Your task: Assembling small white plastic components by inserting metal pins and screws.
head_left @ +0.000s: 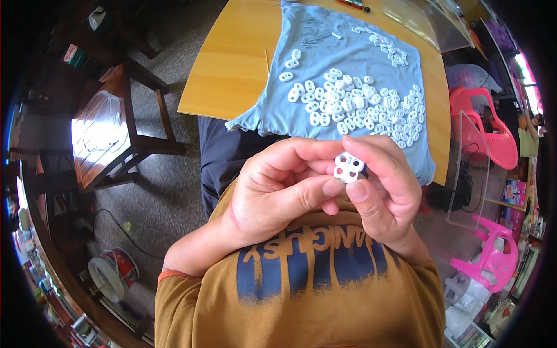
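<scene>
At least one white holed piece (pixel 348 173) is held before a brown shirt (pixel 342 319), pinched in the grip of the left hand (pixel 275 185) and the right hand (pixel 386 188). Beyond, many similar pieces (pixel 347 104) are spread on a light-blue cloth (pixel 271 107), by which the tabletop (pixel 232 55) is partly covered.

On the left, a dark wooden chair (pixel 139 142) stands on a speckled floor (pixel 168 214) — near it sits a white ring-shaped thing (pixel 105 279), perhaps a coil, though the view is dim. At right, a coral-red plastic chair (pixel 503 152) — beyond a bright pink one (pixel 499 267).
</scene>
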A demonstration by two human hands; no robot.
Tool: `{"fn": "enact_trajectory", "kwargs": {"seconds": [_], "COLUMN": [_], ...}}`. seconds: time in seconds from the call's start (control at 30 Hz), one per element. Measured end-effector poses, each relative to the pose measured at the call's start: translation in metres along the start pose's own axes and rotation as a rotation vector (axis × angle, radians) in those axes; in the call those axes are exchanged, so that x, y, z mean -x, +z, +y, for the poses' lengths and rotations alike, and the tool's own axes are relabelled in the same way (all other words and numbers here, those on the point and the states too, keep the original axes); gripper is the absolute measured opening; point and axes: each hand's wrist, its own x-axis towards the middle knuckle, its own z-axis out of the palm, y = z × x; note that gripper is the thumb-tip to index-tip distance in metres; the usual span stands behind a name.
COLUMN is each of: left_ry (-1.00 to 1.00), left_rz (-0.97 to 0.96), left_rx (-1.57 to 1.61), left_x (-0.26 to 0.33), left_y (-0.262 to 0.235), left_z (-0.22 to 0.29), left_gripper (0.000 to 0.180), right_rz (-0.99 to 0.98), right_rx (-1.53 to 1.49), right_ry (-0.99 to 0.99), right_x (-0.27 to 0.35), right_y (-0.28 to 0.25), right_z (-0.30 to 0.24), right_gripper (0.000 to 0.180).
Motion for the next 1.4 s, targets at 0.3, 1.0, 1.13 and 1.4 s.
{"fn": "enact_trajectory", "kwargs": {"seconds": [0.3,1.0,1.13,1.4], "left_ry": [0.074,0.274,0.227,0.03], "left_rz": [-0.081,0.006,0.022,0.135], "left_rx": [-0.012,-0.22,-0.173,-0.084], "left_x": [0.002,0.0,-0.003,-0.03], "left_y": [-0.003,0.002,0.002,-0.016], "left_z": [-0.005,-0.013,-0.006,0.007], "left_gripper": [0.031,0.025,0.025,0.024], "right_rz": [-0.008,0.09,0.086,0.032], "right_rx": [0.057,-0.013,-0.031,-0.013], "right_ry": [-0.082,-0.072,-0.029,0.016], "right_x": [0.006,0.01,0.003,-0.022], "right_y": [0.002,0.012,0.012,0.011], "right_z": [0.009,0.015,0.016,0.038], "right_gripper": [0.032,0.024,0.024,0.033]}}
